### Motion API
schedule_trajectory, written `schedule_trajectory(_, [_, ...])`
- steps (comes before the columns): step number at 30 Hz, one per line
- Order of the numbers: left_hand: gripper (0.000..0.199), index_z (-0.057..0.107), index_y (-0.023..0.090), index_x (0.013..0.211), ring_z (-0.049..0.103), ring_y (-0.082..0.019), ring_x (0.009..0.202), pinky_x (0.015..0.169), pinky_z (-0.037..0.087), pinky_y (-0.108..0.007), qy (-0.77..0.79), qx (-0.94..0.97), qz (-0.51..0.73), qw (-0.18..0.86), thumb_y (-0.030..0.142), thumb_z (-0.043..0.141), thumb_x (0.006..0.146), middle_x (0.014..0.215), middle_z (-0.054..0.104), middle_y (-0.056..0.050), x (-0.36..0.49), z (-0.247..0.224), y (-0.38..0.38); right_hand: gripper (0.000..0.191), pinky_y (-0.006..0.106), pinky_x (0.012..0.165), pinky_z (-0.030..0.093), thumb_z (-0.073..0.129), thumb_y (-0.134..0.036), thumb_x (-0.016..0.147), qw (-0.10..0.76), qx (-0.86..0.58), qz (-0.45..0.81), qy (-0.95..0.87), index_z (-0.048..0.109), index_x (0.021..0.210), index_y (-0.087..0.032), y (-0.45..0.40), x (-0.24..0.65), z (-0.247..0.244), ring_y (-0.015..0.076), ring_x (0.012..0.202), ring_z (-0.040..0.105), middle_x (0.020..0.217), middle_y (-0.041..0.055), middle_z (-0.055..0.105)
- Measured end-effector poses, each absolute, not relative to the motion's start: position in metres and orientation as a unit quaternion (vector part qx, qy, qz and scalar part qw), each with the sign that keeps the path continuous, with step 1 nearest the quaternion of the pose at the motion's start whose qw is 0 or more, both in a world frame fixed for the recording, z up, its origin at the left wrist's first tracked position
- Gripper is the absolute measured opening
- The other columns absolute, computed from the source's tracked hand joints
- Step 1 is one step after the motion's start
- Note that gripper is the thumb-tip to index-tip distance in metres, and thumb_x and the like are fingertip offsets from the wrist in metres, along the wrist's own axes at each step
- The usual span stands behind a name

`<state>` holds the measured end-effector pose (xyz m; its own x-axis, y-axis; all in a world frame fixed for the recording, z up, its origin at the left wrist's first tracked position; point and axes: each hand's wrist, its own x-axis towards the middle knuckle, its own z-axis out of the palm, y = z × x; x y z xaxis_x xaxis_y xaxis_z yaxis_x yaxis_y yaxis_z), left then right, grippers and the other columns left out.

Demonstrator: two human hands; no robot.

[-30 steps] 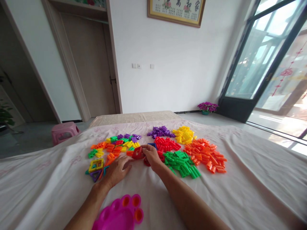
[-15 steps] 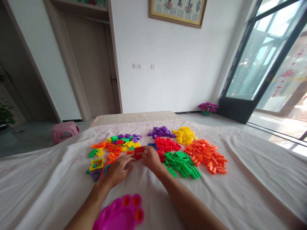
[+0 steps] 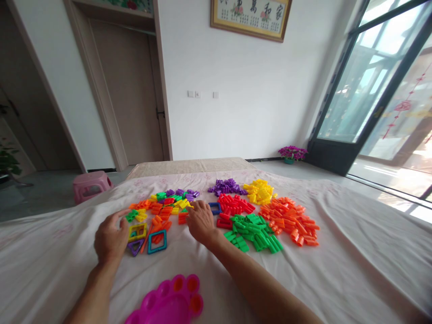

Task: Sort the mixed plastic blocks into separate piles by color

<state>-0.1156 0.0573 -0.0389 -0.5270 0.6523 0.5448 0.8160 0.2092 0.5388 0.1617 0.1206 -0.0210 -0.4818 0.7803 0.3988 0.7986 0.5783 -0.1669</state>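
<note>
My left hand (image 3: 112, 236) is at the left of the piles, thumb and forefinger apart. It is beside a yellow square frame (image 3: 144, 231) and small green tube pieces (image 3: 131, 216); any contact is unclear. A purple triangle frame (image 3: 135, 247) and a teal square frame (image 3: 157, 242) lie close by. My right hand (image 3: 201, 221) reaches over the middle, its bent fingers partly spread beside yellow pieces (image 3: 182, 204) and an orange piece (image 3: 182, 218). Its fingertips are partly hidden. To its right lie a blue frame (image 3: 214, 208) and a red rectangular piece (image 3: 224, 223).
Sorted piles of red (image 3: 236, 204), purple (image 3: 227, 186), yellow (image 3: 260, 191), orange (image 3: 290, 218) and green tube pieces (image 3: 256, 231) lie on the right. A magenta paw-shaped tray (image 3: 165, 310) is in front. A pink stool (image 3: 92, 185) stands beyond the cloth-covered surface (image 3: 337, 270).
My left hand has moved left, uncovering the teal square frame. My right hand has shifted slightly left, and the red frame is no longer between my hands.
</note>
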Motion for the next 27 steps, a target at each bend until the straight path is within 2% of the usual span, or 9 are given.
schedule_trajectory(2, [0.045, 0.069, 0.022, 0.125, 0.065, -0.036, 0.112, 0.09, 0.051, -0.046, -0.834, -0.42, -0.351, 0.074, 0.033, 0.039, 0.093, 0.128, 0.069, -0.015, -0.132, -0.046, 0.051, 0.022, 0.042, 0.095, 0.036, 0.051, -0.02, 0.093, 0.178, -0.455, -0.024, -0.872, 0.069, 0.105, -0.017, 0.127, 0.152, -0.02, 0.0288, 0.116, 0.047, 0.12, 0.014, 0.064])
schedule_trajectory(5, [0.05, 0.066, 0.021, 0.132, 0.068, -0.037, 0.1, 0.079, 0.051, -0.045, -0.87, -0.398, -0.289, -0.011, 0.037, 0.04, 0.092, 0.118, 0.072, -0.018, -0.145, -0.054, 0.05, 0.021, 0.042, 0.092, 0.036, 0.05, -0.014, 0.091, 0.144, -0.449, -0.033, -0.881, 0.07, 0.1, -0.015, 0.131, 0.141, -0.02, 0.0292, 0.112, 0.048, 0.11, 0.0156, 0.067])
schedule_trajectory(8, [0.051, 0.066, 0.022, 0.131, 0.068, -0.036, 0.101, 0.08, 0.051, -0.044, -0.868, -0.405, -0.286, -0.035, 0.039, 0.039, 0.091, 0.12, 0.071, -0.017, -0.147, -0.058, 0.053, 0.022, 0.04, 0.093, 0.036, 0.05, -0.011, 0.091, 0.146, -0.438, -0.041, -0.886, 0.069, 0.102, -0.015, 0.128, 0.138, -0.02, 0.0277, 0.11, 0.05, 0.106, 0.0147, 0.069])
schedule_trajectory(13, [0.05, 0.07, 0.022, 0.126, 0.068, -0.038, 0.102, 0.081, 0.051, -0.044, -0.864, -0.409, -0.288, -0.051, 0.039, 0.043, 0.088, 0.126, 0.07, -0.016, -0.148, -0.059, 0.057, 0.016, 0.034, 0.089, 0.038, 0.057, -0.027, 0.096, 0.217, -0.426, 0.016, -0.878, 0.069, 0.105, -0.022, 0.119, 0.159, -0.009, 0.0233, 0.105, 0.057, 0.105, 0.007, 0.072])
schedule_trajectory(16, [0.05, 0.07, 0.023, 0.127, 0.067, -0.037, 0.103, 0.082, 0.051, -0.044, -0.866, -0.416, -0.271, -0.06, 0.041, 0.042, 0.089, 0.122, 0.071, -0.016, -0.149, -0.06, 0.057, 0.017, 0.029, 0.084, 0.04, 0.059, -0.031, 0.095, 0.269, -0.471, 0.063, -0.838, 0.071, 0.105, -0.025, 0.125, 0.199, 0.005, 0.02, 0.099, 0.062, 0.105, 0.0039, 0.074])
schedule_trajectory(19, [0.051, 0.071, 0.025, 0.125, 0.067, -0.036, 0.1, 0.08, 0.05, -0.044, -0.871, -0.423, -0.243, -0.058, 0.045, 0.04, 0.09, 0.116, 0.072, -0.016, -0.15, -0.063, 0.06, 0.019, 0.027, 0.079, 0.041, 0.059, -0.031, 0.095, 0.294, -0.537, 0.058, -0.789, 0.073, 0.105, -0.025, 0.138, 0.26, 0.014, 0.0197, 0.096, 0.065, 0.104, 0.0035, 0.075])
schedule_trajectory(22, [0.049, 0.073, 0.026, 0.12, 0.067, -0.036, 0.097, 0.077, 0.05, -0.043, -0.87, -0.434, -0.228, -0.05, 0.046, 0.04, 0.09, 0.114, 0.072, -0.015, -0.151, -0.066, 0.062, 0.023, 0.028, 0.076, 0.043, 0.058, -0.033, 0.094, 0.284, -0.629, 0.012, -0.723, 0.074, 0.109, -0.025, 0.151, 0.33, 0.014, 0.0214, 0.097, 0.067, 0.105, 0.0042, 0.076])
schedule_trajectory(27, [0.049, 0.074, 0.025, 0.119, 0.067, -0.036, 0.094, 0.074, 0.05, -0.043, -0.862, -0.451, -0.229, -0.044, 0.044, 0.039, 0.09, 0.114, 0.072, -0.016, -0.151, -0.069, 0.064, 0.031, 0.032, 0.075, 0.045, 0.052, -0.036, 0.096, 0.216, -0.74, -0.057, -0.634, 0.074, 0.114, -0.025, 0.153, 0.428, 0.008, 0.0252, 0.098, 0.069, 0.107, 0.0107, 0.075])
